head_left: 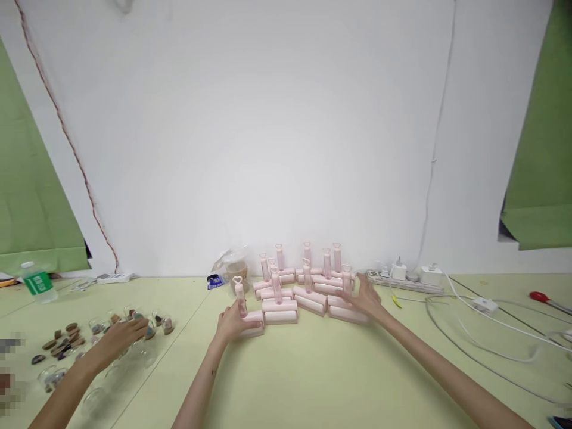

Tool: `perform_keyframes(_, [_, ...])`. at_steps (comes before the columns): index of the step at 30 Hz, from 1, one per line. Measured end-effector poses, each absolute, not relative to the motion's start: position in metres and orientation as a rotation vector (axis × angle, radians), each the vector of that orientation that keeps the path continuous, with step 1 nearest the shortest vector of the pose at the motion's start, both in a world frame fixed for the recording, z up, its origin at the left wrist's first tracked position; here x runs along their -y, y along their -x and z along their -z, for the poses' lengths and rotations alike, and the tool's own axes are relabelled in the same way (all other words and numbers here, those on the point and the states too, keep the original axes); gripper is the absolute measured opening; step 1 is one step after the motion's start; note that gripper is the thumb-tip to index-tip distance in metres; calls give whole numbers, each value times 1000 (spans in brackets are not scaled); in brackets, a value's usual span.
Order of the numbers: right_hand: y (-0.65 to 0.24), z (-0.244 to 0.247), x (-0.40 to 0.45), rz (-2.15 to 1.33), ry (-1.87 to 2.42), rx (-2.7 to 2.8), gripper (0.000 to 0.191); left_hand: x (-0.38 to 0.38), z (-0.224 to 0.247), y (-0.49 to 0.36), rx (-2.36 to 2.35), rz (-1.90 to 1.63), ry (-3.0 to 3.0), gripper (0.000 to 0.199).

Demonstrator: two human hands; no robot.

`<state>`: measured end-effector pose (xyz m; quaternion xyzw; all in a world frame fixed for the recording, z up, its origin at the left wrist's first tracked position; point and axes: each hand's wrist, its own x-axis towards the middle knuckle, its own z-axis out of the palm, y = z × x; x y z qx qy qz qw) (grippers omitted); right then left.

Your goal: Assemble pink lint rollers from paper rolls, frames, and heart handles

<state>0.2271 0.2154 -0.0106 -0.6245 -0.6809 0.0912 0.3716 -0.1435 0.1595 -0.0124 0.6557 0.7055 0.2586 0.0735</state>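
Several pink lint rollers with heart-shaped loops stand in staggered rows on the pale green table (277, 381), their handles upright over pink-and-white rolls lying flat. My left hand (231, 323) is closed around the base of the leftmost roller (240, 298), at the front left of the group. On the right side, my right hand (363, 298) has its fingers at the rightmost roller (347, 280), near where its handle meets the roll. The fingertips of both hands are partly hidden by the rollers.
At the left, another person's hand (131, 330) reaches among small glass jars (167, 325) and brown lids. Behind the rollers stands a bagged container (236, 271). A power strip (411, 285) and loose white cables lie right. A bottle (39, 283) is far left.
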Motion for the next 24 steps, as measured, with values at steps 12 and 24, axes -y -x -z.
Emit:
perform_keyframes(12, [-154, 15, -221, 39, 1546, 2394, 35, -189, 19, 136, -1990, -840, -1904, 37])
perform_keyframes(24, [-238, 10, -192, -36, 1540, 2545, 35, -191, 14, 113, -1938, -740, -2018, 47])
